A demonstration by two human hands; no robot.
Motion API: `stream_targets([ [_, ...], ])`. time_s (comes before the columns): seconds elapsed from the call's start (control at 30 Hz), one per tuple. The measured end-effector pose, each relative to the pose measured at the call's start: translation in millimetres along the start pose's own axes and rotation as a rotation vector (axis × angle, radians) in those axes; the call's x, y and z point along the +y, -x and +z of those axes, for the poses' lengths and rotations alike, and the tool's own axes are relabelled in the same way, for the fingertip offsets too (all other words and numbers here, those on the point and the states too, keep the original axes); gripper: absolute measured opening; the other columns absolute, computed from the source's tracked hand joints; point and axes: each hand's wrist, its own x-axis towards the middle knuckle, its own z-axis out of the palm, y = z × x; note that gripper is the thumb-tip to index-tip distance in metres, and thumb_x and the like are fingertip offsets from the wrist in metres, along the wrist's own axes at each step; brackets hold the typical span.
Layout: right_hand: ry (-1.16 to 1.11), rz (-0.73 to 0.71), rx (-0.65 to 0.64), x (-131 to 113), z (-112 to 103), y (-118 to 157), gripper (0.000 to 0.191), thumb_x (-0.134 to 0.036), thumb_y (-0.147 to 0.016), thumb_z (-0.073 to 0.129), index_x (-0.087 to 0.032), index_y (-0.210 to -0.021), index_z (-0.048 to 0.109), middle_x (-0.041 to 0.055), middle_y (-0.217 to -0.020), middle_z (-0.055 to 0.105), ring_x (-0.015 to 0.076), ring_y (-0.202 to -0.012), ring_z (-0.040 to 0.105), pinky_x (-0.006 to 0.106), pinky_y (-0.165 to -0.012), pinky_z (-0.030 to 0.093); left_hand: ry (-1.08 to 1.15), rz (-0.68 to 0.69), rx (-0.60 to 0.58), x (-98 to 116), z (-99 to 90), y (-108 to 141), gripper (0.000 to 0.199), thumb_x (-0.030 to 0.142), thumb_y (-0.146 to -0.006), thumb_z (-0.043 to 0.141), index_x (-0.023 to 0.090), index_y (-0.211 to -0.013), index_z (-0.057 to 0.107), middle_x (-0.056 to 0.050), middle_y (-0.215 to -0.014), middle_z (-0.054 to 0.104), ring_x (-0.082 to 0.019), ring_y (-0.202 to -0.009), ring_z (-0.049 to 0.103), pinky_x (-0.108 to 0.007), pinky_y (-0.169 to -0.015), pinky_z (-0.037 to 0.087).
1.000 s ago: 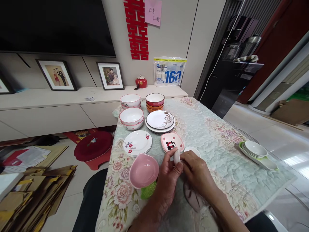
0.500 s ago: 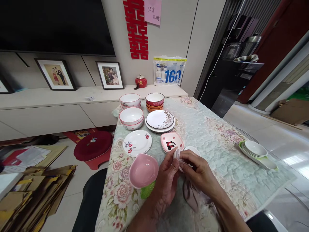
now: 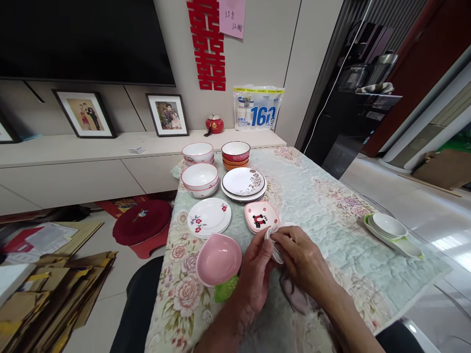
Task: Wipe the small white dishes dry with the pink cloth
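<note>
My left hand (image 3: 259, 264) is closed round the edge of a small white dish (image 3: 276, 254), held tilted above the table. The fingers of my right hand (image 3: 300, 252) are bent and pressed into the dish. A greyish-mauve cloth (image 3: 294, 296) hangs beneath my right hand, bunched in its grip; the fingertips are partly hidden. Just beyond the hands lies a square pink dish (image 3: 262, 215) with a cartoon figure. To the left of my left hand sits a pink peach-shaped bowl (image 3: 219, 260) with a green leaf.
Stacked flowered plates (image 3: 209, 215), larger brown-patterned plates (image 3: 243, 181), white bowls (image 3: 200, 176) and red and orange bowls (image 3: 235, 156) stand further back. At the right table edge, small white bowls (image 3: 389, 225) rest on a long green-tipped dish (image 3: 408, 249). A red stool (image 3: 142, 223) stands left.
My right hand's fingers have moved over the dish's inner face, and the hand has turned slightly. The hanging cloth has shifted a little. The other dishes stay where they were.
</note>
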Motion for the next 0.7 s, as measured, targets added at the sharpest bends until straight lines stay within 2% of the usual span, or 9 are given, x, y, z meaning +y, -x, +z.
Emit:
stream_targets([
  [0.1, -0.080, 0.118, -0.130, -3.5, -4.0, -1.9, 0.023, -0.016, -0.098, 0.050, -0.020, -0.111, 0.067, 0.0091, -0.100, 0.067, 0.0239, -0.091, 0.063, 0.037, -0.077, 0.052, -0.133, 0.095, 0.067, -2.9, -4.9, 0.1, 0.048, 0.040, -0.080, 0.079, 0.025, -0.124, 0.067, -0.007, -0.132, 0.068, -0.027, -0.127, 0.057, -0.037, -0.105, 0.044],
  [0.23, -0.275, 0.212, -0.240, -8.2, -17.2, -5.9, 0.018, -0.020, -0.099, 0.052, -0.022, -0.105, 0.069, 0.0026, -0.086, 0.066, 0.0185, -0.078, 0.061, 0.031, -0.069, 0.047, -0.243, 0.108, 0.054, -2.8, -7.4, 0.9, 0.057, 0.041, -0.081, 0.079, 0.027, -0.134, 0.062, -0.007, -0.133, 0.069, -0.029, -0.122, 0.061, -0.040, -0.105, 0.044],
  [0.3, -0.403, 0.196, -0.265, -9.1, -23.2, -6.9, 0.020, -0.022, -0.101, 0.052, -0.023, -0.108, 0.071, 0.0021, -0.089, 0.068, 0.0177, -0.082, 0.063, 0.030, -0.073, 0.048, -0.190, 0.096, 0.077, -0.8, -5.7, 0.7, 0.059, 0.041, -0.078, 0.081, 0.027, -0.133, 0.064, -0.008, -0.136, 0.067, -0.031, -0.127, 0.058, -0.041, -0.107, 0.043],
  [0.37, -0.522, 0.136, -0.283, -8.9, -25.5, -6.9, 0.020, -0.025, -0.101, 0.054, -0.025, -0.113, 0.070, 0.0034, -0.099, 0.069, 0.0191, -0.094, 0.064, 0.031, -0.083, 0.050, -0.076, 0.060, 0.087, 2.1, -2.8, -0.1, 0.059, 0.042, -0.077, 0.082, 0.026, -0.131, 0.066, -0.008, -0.139, 0.066, -0.032, -0.132, 0.055, -0.042, -0.109, 0.042],
  [0.43, -0.570, 0.069, -0.267, -8.0, -22.9, -6.3, 0.022, -0.028, -0.098, 0.061, -0.027, -0.119, 0.068, 0.0047, -0.111, 0.067, 0.0212, -0.105, 0.063, 0.033, -0.091, 0.050, 0.038, 0.023, 0.076, 5.1, 0.1, -0.9, 0.058, 0.041, -0.076, 0.083, 0.026, -0.130, 0.066, -0.009, -0.138, 0.066, -0.032, -0.133, 0.054, -0.042, -0.109, 0.042],
  [0.53, -0.481, 0.002, -0.185, -7.3, -13.4, -4.9, 0.027, -0.024, -0.096, 0.064, -0.028, -0.122, 0.066, 0.0061, -0.120, 0.065, 0.0227, -0.112, 0.059, 0.035, -0.096, 0.048, 0.125, 0.009, 0.051, 8.6, 2.8, -1.5, 0.056, 0.041, -0.080, 0.080, 0.025, -0.132, 0.065, -0.009, -0.132, 0.069, -0.030, -0.130, 0.056, -0.040, -0.107, 0.043],
  [0.6, -0.405, -0.023, -0.136, -7.5, -8.8, -4.2, 0.022, -0.019, -0.097, 0.060, -0.027, -0.117, 0.067, 0.0061, -0.117, 0.066, 0.0221, -0.110, 0.059, 0.035, -0.093, 0.047, 0.155, 0.019, 0.032, 9.5, 3.3, -0.9, 0.055, 0.041, -0.085, 0.075, 0.025, -0.136, 0.062, -0.009, -0.129, 0.069, -0.028, -0.125, 0.058, -0.038, -0.103, 0.046],
  [0.7, -0.401, -0.015, -0.094, -6.2, -9.8, -2.9, 0.014, -0.020, -0.098, 0.060, -0.025, -0.108, 0.068, 0.0042, -0.102, 0.070, 0.0206, -0.097, 0.062, 0.032, -0.084, 0.047, 0.159, -0.004, 0.004, 9.8, 3.0, 1.2, 0.055, 0.043, -0.090, 0.070, 0.028, -0.140, 0.056, -0.005, -0.114, 0.071, -0.021, -0.105, 0.064, -0.033, -0.089, 0.051],
])
